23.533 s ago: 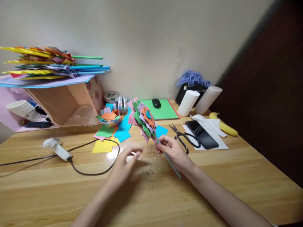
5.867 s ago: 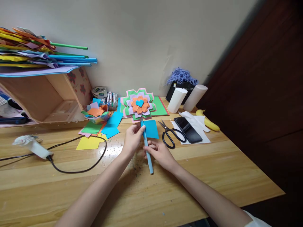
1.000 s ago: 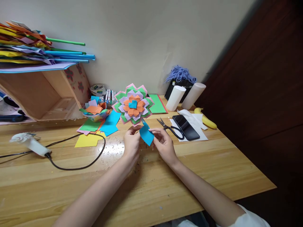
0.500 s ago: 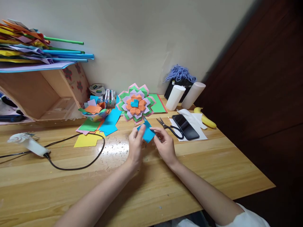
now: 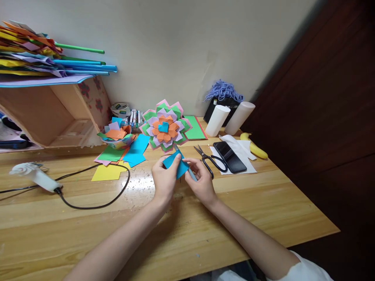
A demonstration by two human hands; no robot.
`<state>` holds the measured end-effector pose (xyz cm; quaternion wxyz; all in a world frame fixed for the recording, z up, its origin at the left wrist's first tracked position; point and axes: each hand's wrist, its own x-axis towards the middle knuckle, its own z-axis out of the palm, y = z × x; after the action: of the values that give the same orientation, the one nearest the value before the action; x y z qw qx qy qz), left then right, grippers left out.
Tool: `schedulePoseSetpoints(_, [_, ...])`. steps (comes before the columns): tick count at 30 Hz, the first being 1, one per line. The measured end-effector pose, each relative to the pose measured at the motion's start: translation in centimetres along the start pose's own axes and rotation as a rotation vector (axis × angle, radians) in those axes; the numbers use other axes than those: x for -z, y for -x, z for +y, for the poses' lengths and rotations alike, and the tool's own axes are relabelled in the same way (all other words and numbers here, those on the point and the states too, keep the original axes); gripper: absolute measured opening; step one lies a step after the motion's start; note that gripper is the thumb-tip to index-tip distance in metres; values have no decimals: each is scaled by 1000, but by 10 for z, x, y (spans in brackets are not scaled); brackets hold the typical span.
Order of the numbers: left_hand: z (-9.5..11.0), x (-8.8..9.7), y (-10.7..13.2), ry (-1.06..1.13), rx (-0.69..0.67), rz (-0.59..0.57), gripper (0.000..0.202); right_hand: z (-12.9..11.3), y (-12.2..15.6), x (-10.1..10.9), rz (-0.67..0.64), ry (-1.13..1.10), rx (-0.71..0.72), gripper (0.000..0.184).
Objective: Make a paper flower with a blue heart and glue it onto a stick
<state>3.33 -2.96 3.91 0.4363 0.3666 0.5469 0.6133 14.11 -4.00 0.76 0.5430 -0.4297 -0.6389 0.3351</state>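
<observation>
Two hands above the bench (image 5: 249, 218), both gripping. Left hand (image 5: 165, 177): closed on a blue paper piece (image 5: 181, 169), thumb pressed on top. Right hand (image 5: 202, 181): fingers and thumb closed on the pale blue stem (image 5: 192, 174), just beside the paper's right edge. Stem partly hidden under the blue piece. Paper flower (image 5: 166, 127) at the stem's upper end, just beyond the hands: layers of pink, green, lilac and orange, blue centre, facing the camera. To the right: black-handled scissors (image 5: 210, 159), near a black phone (image 5: 230, 157) lying on white paper (image 5: 251, 168). Far left: white corded tool (image 5: 39, 177), well apart from the hands.
</observation>
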Motion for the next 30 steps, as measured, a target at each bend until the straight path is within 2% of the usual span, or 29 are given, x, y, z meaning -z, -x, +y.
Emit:
schedulePoseSetpoints(3, [2, 0, 0, -8, -8, 2, 34, 1, 0, 0, -17, -121, -18, 29])
schedulePoseSetpoints(11, [0, -1, -1, 31, 16, -13, 34, -1, -2, -3, -12, -378, -213, 17])
schedulePoseSetpoints(15, [-3, 0, -6, 68, 88, -31, 36, -3, -4, -4, -22, -431, -251, 17])
schedulePoseSetpoints(22, [-8, 5, -22, 245, 263, -178, 36, -6, -7, 1, -89, -495, -356, 21])
schedulePoseSetpoints(27, [-6, 8, -27, 161, 150, -253, 37, -5, -8, 2, -110, -493, -372, 25])
schedulePoseSetpoints(30, [-4, 9, -29, 147, 83, -238, 38, -6, -8, 2, -127, -499, -364, 24])
